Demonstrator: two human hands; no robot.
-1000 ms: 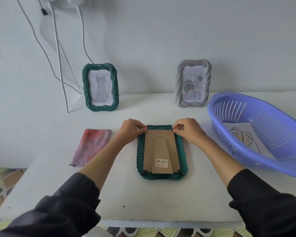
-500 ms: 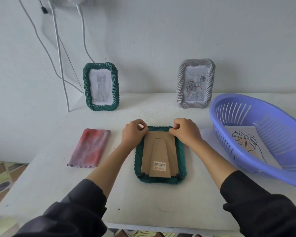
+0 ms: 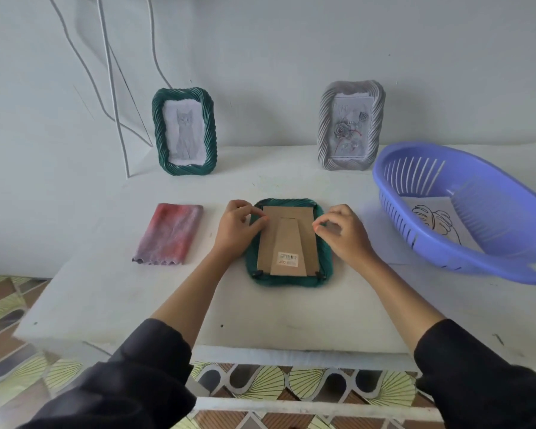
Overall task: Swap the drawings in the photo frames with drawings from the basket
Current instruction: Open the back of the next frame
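A green photo frame [image 3: 288,282] lies face down at the middle of the white table [image 3: 260,314], its brown cardboard back [image 3: 287,239] with a folded stand and barcode label facing up. My left hand [image 3: 237,227] pinches at the back's upper left edge with curled fingers. At the upper right edge my right hand [image 3: 345,235] does the same, fingertips pinched together. The purple basket [image 3: 396,212] at the right holds a leaf line drawing [image 3: 437,221]. A green frame with a cat drawing [image 3: 184,131] and a grey frame with a rose drawing [image 3: 350,125] stand upright at the wall.
A folded red-and-purple cloth [image 3: 171,233] lies left of the face-down frame. White cables [image 3: 112,88] hang down the wall at the back left. The table's front edge runs just past my forearms, with patterned floor below.
Both hands have slid from the back's top corners a little down onto its side edges. The camera has tilted down and come closer; the frame has not moved.
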